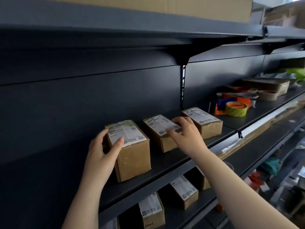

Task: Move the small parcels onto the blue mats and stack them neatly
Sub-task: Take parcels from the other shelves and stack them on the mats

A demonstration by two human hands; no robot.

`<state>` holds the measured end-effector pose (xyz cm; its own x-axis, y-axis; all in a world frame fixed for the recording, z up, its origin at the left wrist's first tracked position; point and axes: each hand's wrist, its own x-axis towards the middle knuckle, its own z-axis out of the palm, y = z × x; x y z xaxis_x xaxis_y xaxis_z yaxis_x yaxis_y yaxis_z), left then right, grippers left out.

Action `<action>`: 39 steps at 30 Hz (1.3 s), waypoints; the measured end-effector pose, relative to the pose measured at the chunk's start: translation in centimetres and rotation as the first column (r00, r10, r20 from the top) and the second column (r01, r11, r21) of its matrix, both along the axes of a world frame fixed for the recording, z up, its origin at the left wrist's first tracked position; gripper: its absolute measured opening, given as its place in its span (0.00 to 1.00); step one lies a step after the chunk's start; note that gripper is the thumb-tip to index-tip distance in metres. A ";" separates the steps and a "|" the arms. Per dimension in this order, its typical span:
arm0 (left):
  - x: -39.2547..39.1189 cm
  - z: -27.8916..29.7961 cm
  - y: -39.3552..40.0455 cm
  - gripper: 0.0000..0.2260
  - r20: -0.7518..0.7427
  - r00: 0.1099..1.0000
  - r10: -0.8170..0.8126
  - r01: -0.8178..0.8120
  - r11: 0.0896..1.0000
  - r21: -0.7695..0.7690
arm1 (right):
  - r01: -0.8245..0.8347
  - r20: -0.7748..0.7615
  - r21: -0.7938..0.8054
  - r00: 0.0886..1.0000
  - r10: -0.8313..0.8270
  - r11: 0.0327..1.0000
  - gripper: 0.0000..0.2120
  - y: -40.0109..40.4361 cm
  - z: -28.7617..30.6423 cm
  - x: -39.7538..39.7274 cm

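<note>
On the dark shelf [165,164], the left hand [103,150] gripped the nearest parcel [130,151] while the right hand [186,134] curled over the middle parcel [160,132]; lifting both toward unseen blue mats likely came next

Left hand [103,150] grips near parcel [132,151]; right hand [185,134] on middle parcel [160,133].

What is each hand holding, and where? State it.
Left hand grips the left parcel across its top near end. Right hand rests on the middle parcel, grip unclear.
</note>
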<state>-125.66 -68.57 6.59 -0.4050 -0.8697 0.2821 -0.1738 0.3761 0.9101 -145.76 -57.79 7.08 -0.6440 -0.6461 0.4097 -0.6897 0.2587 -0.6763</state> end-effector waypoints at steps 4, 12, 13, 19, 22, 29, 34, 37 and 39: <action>-1.2 0.2 1.2 0.27 -0.069 0.995 0.066 -0.061 0.996 0.062 | -0.041 0.002 0.035 0.999 0.041 0.999 0.21 -1.1 0.2 -2.0; -4.3 0.5 4.2 0.24 -0.117 0.978 0.175 -0.135 0.947 0.293 | -0.258 0.371 0.134 0.908 0.193 0.957 0.29 -1.5 -0.2 -4.8; -4.7 0.6 4.5 0.24 -0.121 0.978 0.171 -0.125 0.938 0.322 | -0.283 0.409 0.117 0.887 0.213 0.952 0.28 -1.4 -0.3 -5.1; -6.8 0.2 6.0 0.25 -0.120 0.969 0.218 -0.164 0.922 0.350 | -0.418 0.544 -0.055 0.749 0.378 0.907 0.17 -0.7 -1.4 -5.8; -7.4 0.1 6.8 0.20 -0.156 0.954 0.258 -0.186 0.912 0.365 | -0.442 0.553 -0.130 0.711 0.435 0.887 0.14 -0.2 -1.6 -5.6; -7.2 0.8 9.7 0.16 -0.314 0.901 0.301 -0.218 0.937 0.272 | -0.443 0.487 -0.361 0.661 0.571 0.821 0.23 1.3 -1.2 -5.9; -6.4 0.4 11.2 0.26 -0.384 0.870 0.308 -0.221 0.942 0.253 | -0.450 0.482 -0.456 0.601 0.638 0.768 0.24 2.0 -1.2 -5.5; -5.7 0.1 12.0 0.37 -0.419 0.848 0.325 -0.244 0.941 0.236 | -0.469 0.490 -0.506 0.534 0.689 0.724 0.21 2.2 -1.2 -5.1; -5.2 0.0 12.6 0.34 -0.438 0.831 0.343 -0.267 0.936 0.228 | -0.490 0.485 -0.535 0.489 0.725 0.688 0.21 2.0 -1.4 -4.8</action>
<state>-130.87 -56.00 6.56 0.0334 -0.9739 0.2246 0.1995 0.2267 0.9533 -150.52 -55.81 5.66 -0.2940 -0.9018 0.3166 0.0236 -0.3380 -0.9408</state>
